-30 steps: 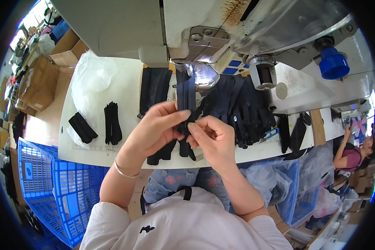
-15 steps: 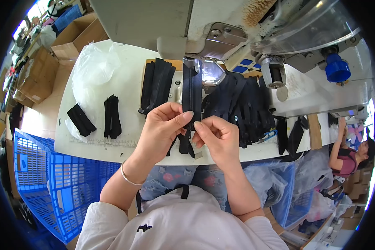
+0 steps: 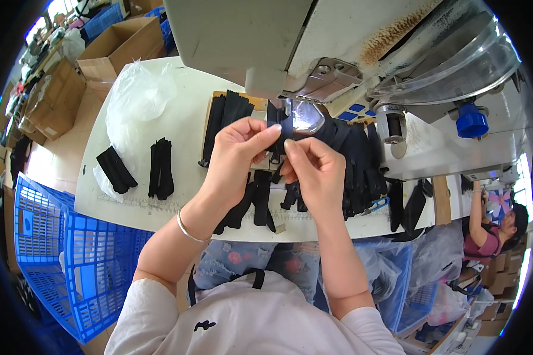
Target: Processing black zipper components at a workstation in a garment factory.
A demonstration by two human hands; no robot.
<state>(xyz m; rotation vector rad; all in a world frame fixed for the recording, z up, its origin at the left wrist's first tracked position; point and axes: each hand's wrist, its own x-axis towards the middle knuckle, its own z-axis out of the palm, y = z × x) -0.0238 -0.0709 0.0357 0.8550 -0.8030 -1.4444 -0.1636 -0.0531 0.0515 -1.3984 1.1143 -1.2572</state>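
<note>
Under the head of a white machine [image 3: 231, 41], a black zipper [image 3: 286, 128] hangs toward me. My left hand [image 3: 236, 151] pinches its left edge between thumb and forefinger. My right hand [image 3: 318, 171] is closed beside it, thumb and fingertips pinching the zipper's right side lower down. More black zippers [image 3: 260, 204] lie on the table below my left hand. A stack of black zippers [image 3: 234, 108] stands left of the machine's work spot, and a larger pile of black zippers [image 3: 356, 177] spreads out on the right, partly behind my right hand.
Two small black bundles [image 3: 160, 168] and a clear plastic bag [image 3: 137, 92] lie on the white table [image 3: 186, 100]. A blue crate [image 3: 83, 260] stands at left, another blue crate [image 3: 417, 302] at right. Cardboard boxes [image 3: 121, 53] sit far left. Another person [image 3: 485, 239] works at far right.
Both hands have moved up toward the machine with the zipper, whose visible length between hands and machine is shorter. The whole view has shifted slightly.
</note>
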